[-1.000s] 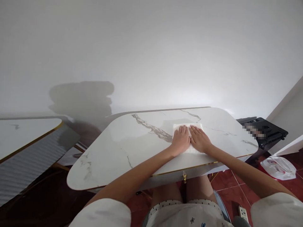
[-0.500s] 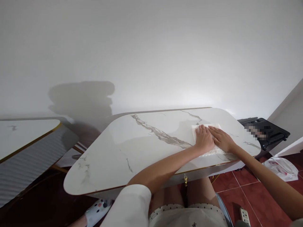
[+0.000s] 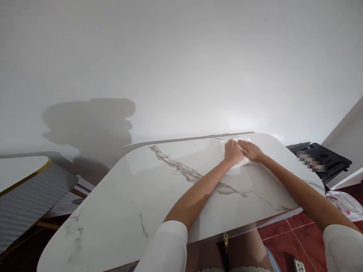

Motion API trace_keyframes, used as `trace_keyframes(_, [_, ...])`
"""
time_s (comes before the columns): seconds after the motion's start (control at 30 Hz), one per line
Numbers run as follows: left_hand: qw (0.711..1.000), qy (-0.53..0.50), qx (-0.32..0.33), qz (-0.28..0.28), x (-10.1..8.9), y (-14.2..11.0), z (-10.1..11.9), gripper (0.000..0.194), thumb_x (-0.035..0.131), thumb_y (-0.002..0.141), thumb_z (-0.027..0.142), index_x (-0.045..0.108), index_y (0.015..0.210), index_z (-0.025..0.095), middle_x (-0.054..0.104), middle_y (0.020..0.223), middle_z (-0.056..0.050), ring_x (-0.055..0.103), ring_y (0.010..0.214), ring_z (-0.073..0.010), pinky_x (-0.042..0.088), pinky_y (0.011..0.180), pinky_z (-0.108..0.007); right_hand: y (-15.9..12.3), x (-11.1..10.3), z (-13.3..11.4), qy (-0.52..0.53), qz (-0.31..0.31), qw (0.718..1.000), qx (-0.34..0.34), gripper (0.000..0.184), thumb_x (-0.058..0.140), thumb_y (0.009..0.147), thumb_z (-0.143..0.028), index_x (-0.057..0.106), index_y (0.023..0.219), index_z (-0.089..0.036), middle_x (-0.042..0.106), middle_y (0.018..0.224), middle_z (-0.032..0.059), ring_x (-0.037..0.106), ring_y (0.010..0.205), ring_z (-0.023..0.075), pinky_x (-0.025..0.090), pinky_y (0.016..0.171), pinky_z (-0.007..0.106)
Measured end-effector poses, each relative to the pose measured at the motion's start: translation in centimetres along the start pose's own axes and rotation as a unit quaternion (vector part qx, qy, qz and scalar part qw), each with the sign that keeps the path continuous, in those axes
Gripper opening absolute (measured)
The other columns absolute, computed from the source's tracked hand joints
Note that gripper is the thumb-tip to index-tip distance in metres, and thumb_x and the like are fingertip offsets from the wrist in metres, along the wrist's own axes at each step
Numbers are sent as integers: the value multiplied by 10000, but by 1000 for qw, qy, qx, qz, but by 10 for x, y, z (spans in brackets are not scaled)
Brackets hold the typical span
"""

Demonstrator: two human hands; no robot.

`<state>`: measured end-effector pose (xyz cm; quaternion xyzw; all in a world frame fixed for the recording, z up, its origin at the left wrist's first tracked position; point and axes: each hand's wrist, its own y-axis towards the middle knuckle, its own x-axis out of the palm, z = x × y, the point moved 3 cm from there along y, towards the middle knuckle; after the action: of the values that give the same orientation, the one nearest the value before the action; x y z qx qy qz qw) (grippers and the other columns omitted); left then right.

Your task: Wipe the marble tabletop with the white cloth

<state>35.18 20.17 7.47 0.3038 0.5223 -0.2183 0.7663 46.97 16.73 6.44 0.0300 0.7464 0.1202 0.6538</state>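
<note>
Both hands press down on a white textured wiping cloth (image 3: 243, 163), which lies on the far right part of a white marble-patterned table (image 3: 113, 196). My left hand (image 3: 234, 152) rests flat on the cloth, fingers side by side and pointing away from me. Beside it, my right hand (image 3: 251, 150) lies flat too, its fingers stretched toward the left hand. The two hands touch or nearly touch. Much of the cloth is hidden under them, and I cannot tell whether it is paper or fabric.
The table's far edge runs along a pale wall (image 3: 181, 68). A second table (image 3: 22, 170) stands at the left. Past the right end is an open black case (image 3: 331, 158); a plastic bag (image 3: 347, 204) and a power strip (image 3: 299, 265) lie on the red-tiled floor.
My hands and the cloth have slid away from me and a little left, toward the table's far edge. The view has moved forward, so more of the near tabletop shows.
</note>
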Motion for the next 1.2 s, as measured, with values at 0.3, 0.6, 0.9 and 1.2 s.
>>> trace_keyframes(0.3, [998,42,-36,9,7,50,-31,578,323,918,250,299,1389,-85,279,1483,-263,219,1398,-327,170,1137,-439,65,13,26,19,1,999,-33,567,299,884,-238,380,1431,-109,360,1489,70,317,1373,206,251,1139,385])
trace_keyframes(0.6, [999,38,-10,32,31,96,-8,558,345,914,256,347,1383,-47,349,1459,-231,279,1373,-298,208,1122,-415,70,23,96,24,16,999,-25,566,287,896,-281,359,1450,-195,367,1485,25,319,1371,236,267,1139,451])
trace_keyframes(0.9, [999,25,20,13,40,77,40,568,349,915,263,323,1403,-27,307,1486,-216,247,1394,-282,202,1131,-414,13,18,114,-20,23,1000,5,565,227,924,-294,333,1454,-130,324,1508,78,271,1391,219,255,1144,426])
trace_keyframes(1.2, [997,17,70,-6,28,-6,91,597,347,914,265,286,1407,-67,288,1492,-229,234,1395,-321,197,1134,-435,-88,2,80,-37,62,997,-6,544,230,945,-277,305,1465,-132,333,1495,129,303,1376,247,324,1096,485])
